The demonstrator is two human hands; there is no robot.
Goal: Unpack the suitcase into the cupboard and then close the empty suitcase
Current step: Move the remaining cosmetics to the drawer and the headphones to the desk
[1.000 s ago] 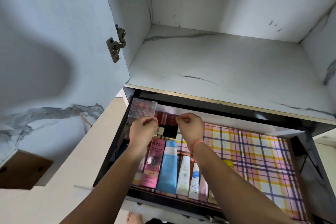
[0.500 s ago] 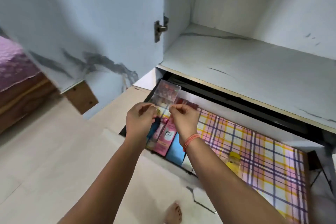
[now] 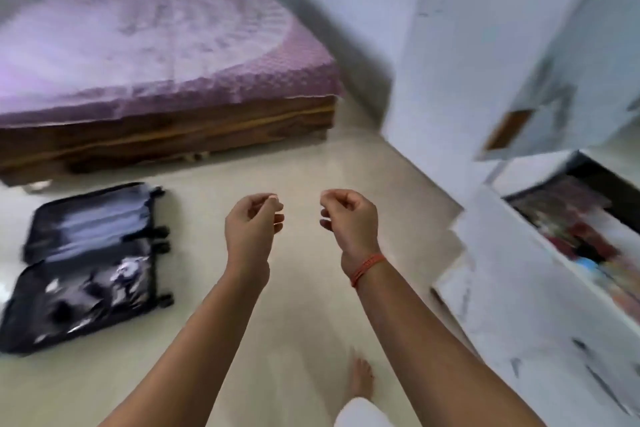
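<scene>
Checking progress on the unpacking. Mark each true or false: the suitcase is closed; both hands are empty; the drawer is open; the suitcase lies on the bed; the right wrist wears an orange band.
1. The suitcase is closed. False: it lies open, with things still in one half.
2. The left hand and right hand hold nothing. True: both are loosely curled and empty.
3. The drawer is open. True, with items inside.
4. The suitcase lies on the bed. False: it is on the floor beside the bed.
5. The right wrist wears an orange band. True.
</scene>
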